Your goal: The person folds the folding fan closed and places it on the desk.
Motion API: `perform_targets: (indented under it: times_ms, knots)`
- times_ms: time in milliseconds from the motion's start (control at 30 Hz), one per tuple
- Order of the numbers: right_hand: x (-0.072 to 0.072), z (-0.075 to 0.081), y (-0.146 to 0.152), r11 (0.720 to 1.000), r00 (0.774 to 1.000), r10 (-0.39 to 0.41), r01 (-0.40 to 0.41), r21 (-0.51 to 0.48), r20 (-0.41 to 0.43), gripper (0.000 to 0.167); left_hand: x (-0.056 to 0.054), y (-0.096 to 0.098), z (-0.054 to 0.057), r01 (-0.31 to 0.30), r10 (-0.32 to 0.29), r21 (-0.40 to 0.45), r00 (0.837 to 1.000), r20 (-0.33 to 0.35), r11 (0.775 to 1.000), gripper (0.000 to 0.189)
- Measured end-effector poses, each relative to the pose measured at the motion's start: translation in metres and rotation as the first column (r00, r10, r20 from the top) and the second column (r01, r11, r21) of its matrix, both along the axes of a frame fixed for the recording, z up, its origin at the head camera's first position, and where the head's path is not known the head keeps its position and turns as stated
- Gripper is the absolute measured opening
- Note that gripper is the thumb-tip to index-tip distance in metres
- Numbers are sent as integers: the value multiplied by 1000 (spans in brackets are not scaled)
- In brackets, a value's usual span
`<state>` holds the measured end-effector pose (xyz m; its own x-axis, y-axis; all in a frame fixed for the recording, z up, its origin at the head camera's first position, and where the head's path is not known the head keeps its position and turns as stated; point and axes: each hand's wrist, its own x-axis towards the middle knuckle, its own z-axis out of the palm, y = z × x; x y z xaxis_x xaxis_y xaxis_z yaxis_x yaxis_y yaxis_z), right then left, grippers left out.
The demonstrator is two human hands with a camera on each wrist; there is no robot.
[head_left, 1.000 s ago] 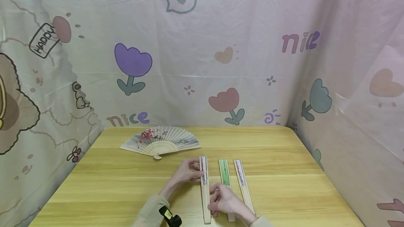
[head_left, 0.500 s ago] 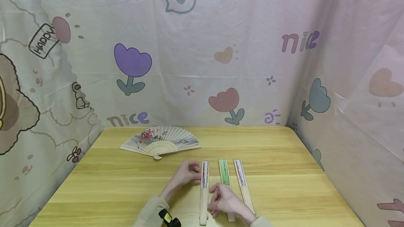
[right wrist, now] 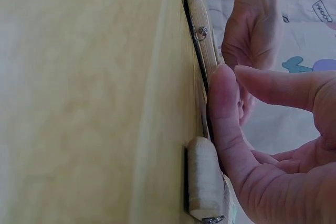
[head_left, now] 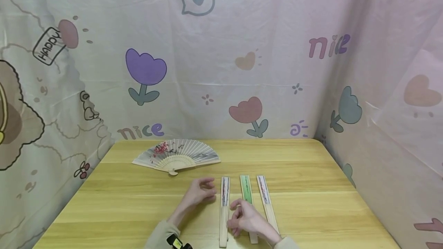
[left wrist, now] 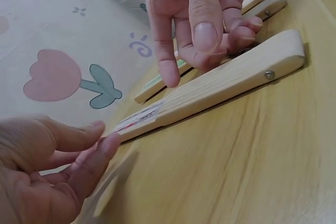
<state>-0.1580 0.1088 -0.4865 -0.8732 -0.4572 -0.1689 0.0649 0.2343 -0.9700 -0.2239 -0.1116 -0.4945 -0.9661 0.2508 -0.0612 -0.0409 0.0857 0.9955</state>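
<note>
A folded hand fan (head_left: 224, 212) with pale wooden ribs and a printed cloth end lies lengthwise between the two hands. Just left of its far end, my left hand (head_left: 198, 195) hovers with loosely bent fingers, a small gap apart from it in the head view. My right hand (head_left: 248, 218) is at the fan's right side, thumb and fingers loosely curved around nothing. It partly covers a green folded fan (head_left: 246, 188). A third folded fan (head_left: 264, 190), white with a dark print, lies right of the green one. The left wrist view shows the near fan's metal rivet (left wrist: 269, 75).
A spread fan (head_left: 204, 154) with red blossoms lies at the table's back left. The wooden table (head_left: 304, 187) meets patterned cloth (head_left: 207, 49) at the back and both sides. A black strap device (head_left: 177, 242) sits on the left sleeve.
The left folded fan has come down slightly nearer the front and lies flat. My left hand has let go and drawn away to the left. The right hand stays nearly still.
</note>
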Motion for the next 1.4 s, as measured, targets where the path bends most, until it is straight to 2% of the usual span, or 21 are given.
perform_targets:
  times_ms: [200, 333, 467, 667, 767, 900, 1033, 1167, 1267, 1333, 1400]
  knots:
    - [-6, 2, -2, 998, 999, -25, 23, -60, -27, 60, -2, -11, 0, -111, 109, 70, 994, 26, 991, 57]
    - [-12, 5, -8, 987, 997, -72, 66, -143, -34, 67, -3, -21, 1, -204, 201, 143, 979, 36, 968, 54]
    - [-17, 9, -15, 965, 991, -129, 120, -234, -22, 69, -3, -33, 1, -278, 279, 209, 960, 28, 938, 53]
    - [-24, 15, -32, 908, 989, -132, 145, -393, 58, 65, -1, -51, 2, -400, 403, 287, 914, 50, 871, 48]
    - [-27, 17, -42, 884, 987, -136, 162, -438, 90, 64, 0, -60, 2, -459, 463, 313, 884, 67, 831, 43]
    - [-31, 18, -57, 843, 975, -173, 221, -490, 141, 65, 2, -71, 4, -523, 523, 341, 846, 99, 781, 46]
    - [-39, 17, -72, 795, 955, -218, 294, -530, 202, 66, 4, -81, 5, -559, 553, 382, 822, 138, 736, 47]
    - [-49, 16, -86, 752, 938, -238, 342, -564, 252, 63, 4, -90, 5, -578, 569, 429, 806, 163, 695, 35]
    - [-58, 14, -98, 721, 927, -241, 370, -587, 288, 60, 4, -97, 5, -575, 565, 483, 804, 184, 660, 20]
    - [-63, 12, -106, 702, 919, -238, 387, -598, 315, 57, 4, -101, 5, -569, 555, 518, 807, 201, 639, 21]
    - [-69, 9, -114, 693, 916, -219, 388, -607, 336, 55, 4, -106, 4, -560, 539, 538, 814, 215, 630, 24]
